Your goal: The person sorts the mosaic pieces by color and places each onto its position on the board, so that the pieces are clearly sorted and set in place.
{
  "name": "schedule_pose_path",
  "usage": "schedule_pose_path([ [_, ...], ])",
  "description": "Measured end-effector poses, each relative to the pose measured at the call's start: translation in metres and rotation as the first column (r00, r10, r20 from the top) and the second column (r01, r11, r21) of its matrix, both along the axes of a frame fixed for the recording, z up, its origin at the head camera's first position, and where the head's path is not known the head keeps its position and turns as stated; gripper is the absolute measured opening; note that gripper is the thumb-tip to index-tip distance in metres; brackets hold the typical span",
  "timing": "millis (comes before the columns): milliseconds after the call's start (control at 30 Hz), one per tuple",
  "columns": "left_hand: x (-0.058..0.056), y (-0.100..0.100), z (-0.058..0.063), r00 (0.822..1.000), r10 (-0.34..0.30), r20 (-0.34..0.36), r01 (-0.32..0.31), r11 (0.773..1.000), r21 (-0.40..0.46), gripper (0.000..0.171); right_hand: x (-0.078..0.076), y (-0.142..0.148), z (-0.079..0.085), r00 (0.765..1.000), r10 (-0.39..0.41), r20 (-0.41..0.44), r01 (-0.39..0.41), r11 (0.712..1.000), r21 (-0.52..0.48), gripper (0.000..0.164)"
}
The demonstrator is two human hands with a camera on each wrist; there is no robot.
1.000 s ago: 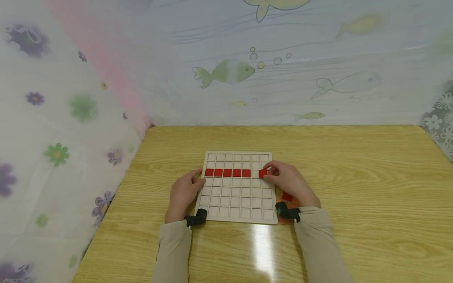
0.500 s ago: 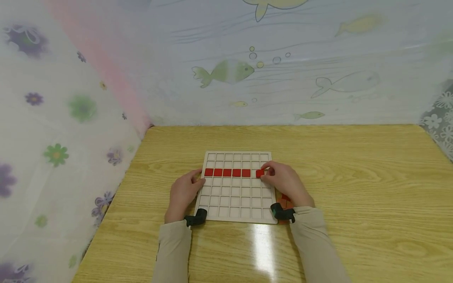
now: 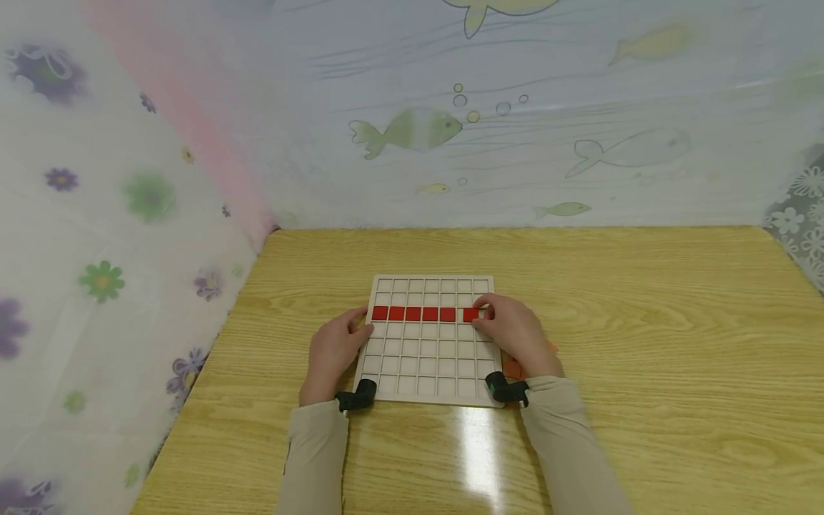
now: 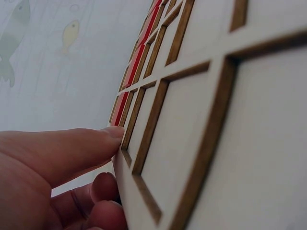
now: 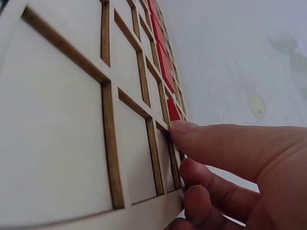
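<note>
Wooden grid board lies flat on the wood-grain table, its squares set out seven by seven. Third row from the far edge: five red tiles sit side by side in the first five squares from the left.

Right hand — clamped on a single red tile, thumb and finger pinching its right side. This tile is at the sixth square of the same row, slightly right of the square's centre; cannot tell whether it is fully seated.

Left hand — clamped on the board's left edge, thumb tip just beside the first tile of the row; the left wrist view shows its other fingers curled at the rim.

Orange pieces lie on the table just beside the board's right edge, partly hidden under the right forearm. Each wrist carries a black camera mount at the cuff. Behind the table, a wall covering printed with fish.
</note>
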State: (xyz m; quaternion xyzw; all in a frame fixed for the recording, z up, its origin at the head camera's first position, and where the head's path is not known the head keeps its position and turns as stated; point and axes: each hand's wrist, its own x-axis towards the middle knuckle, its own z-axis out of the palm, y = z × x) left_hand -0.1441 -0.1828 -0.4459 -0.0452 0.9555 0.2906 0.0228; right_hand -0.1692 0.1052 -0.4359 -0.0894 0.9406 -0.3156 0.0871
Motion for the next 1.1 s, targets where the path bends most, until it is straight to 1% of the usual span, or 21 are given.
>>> schedule_pose_path([
  [167, 0.0002, 0.0010, 0.0017, 1.000, 0.004, 0.005, -0.004, 1.000, -0.005, 0.040, 0.0008, -0.0017, 0.0011, 1.000, -0.010, -0.008, 0.010, 1.000, 0.013, 0.025],
  [433, -0.0004, 0.0009, 0.0005, 1.000, 0.004, 0.011, -0.004, 1.000, 0.000, 0.040, -0.0002, -0.0018, -0.0006, 1.000, 0.004, -0.016, -0.003, 0.999, 0.035, 0.026],
  [700, 0.0005, 0.0014, 0.0019, 1.000, 0.005, 0.015, -0.005, 1.000, 0.003, 0.040, -0.0021, -0.0005, -0.0023, 0.998, 0.046, -0.043, -0.044, 0.998, 0.053, 0.027],
  [967, 0.0004, 0.0002, 0.0008, 1.000, 0.006, 0.015, -0.006, 1.000, 0.000, 0.040, -0.0027, -0.0005, -0.0035, 0.996, 0.077, -0.047, -0.074, 0.995, 0.069, 0.029],
  [1100, 0.0007, 0.0005, 0.0002, 1.000, 0.009, 0.003, -0.009, 1.000, 0.003, 0.040, -0.0029, -0.0001, -0.0040, 0.994, 0.088, -0.057, -0.084, 0.994, 0.075, 0.029],
])
